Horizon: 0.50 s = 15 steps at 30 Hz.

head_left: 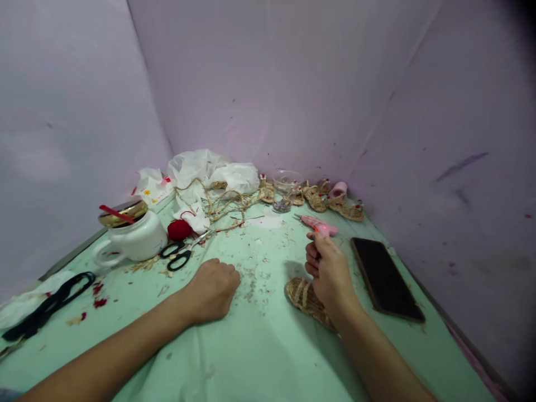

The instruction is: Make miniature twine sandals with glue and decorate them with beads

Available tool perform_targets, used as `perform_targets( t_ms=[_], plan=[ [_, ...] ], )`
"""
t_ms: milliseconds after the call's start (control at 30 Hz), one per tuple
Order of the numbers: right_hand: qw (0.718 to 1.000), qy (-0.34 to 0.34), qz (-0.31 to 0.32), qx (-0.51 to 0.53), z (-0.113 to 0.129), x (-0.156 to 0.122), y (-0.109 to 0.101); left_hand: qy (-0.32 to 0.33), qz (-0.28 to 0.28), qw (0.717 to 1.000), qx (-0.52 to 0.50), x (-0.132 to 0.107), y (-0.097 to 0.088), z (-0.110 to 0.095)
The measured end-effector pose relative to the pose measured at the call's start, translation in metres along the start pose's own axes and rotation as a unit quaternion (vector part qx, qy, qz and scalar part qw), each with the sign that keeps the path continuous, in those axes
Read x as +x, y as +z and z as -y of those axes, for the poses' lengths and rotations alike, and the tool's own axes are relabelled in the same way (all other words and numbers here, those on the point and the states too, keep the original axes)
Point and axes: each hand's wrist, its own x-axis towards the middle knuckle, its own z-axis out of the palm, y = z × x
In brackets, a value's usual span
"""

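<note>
My left hand [215, 290] rests on the green tabletop as a loose fist, and nothing sticks out of it. To its right, my right hand [333, 273] is raised with curled fingers, thumb on top. A small orange spot shows at its thumb tip, but what the fingers grip is too hidden to name. Beneath and partly behind that hand lies a small woven straw sandal [305, 298]. Just beyond the thumb is a pink glue gun [316, 224] with a pointed metal tip and a small red light.
A dark phone [385, 279] lies at the right. Black-handled scissors [184, 254], red yarn [180, 229] and a white mug [140, 240] stand left. Farther back are straw cord [228, 209], white plastic bags [234, 177] and several small straw sandals [314, 198]. Dark cord [54, 307] lies far left.
</note>
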Motion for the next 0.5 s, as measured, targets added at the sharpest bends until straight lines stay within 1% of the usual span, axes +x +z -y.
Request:
perform_targets(
  t_ms=[67,100,167,200,233,300,333,400,467,500],
  plan=[
    [1.0,-0.008,0.004,0.005,0.004,0.0,-0.001,-0.057,-0.04,0.998,0.006,-0.01,-0.008,0.014],
    [1.0,-0.012,0.006,0.009,0.006,0.0,-0.001,-0.111,-0.067,0.991,0.015,-0.018,-0.015,0.024],
    [1.0,-0.017,0.008,0.017,0.011,0.0,-0.002,-0.186,-0.102,0.977,0.025,-0.042,-0.029,0.043],
    [1.0,-0.019,0.007,0.021,0.013,0.0,-0.003,-0.228,-0.11,0.967,0.015,-0.055,-0.035,0.051],
    [0.999,-0.02,0.006,0.024,0.015,0.0,-0.003,-0.26,-0.106,0.96,-0.013,-0.067,-0.04,0.058],
    [0.999,-0.023,0.003,0.03,0.018,0.0,-0.004,-0.304,-0.115,0.944,-0.055,-0.086,-0.046,0.061],
    [0.999,-0.023,0.003,0.032,0.02,0.001,-0.004,-0.297,-0.114,0.945,-0.081,-0.09,-0.047,0.057],
    [0.999,-0.022,0.002,0.033,0.023,0.001,-0.004,-0.246,-0.103,0.952,-0.15,-0.087,-0.048,0.041],
    [0.999,-0.02,0.003,0.032,0.026,0.002,-0.005,-0.188,-0.046,0.954,-0.23,-0.07,-0.051,0.014],
    [0.999,-0.02,0.004,0.032,0.028,0.002,-0.005,-0.169,-0.025,0.953,-0.251,-0.058,-0.054,0.0]
  ],
)
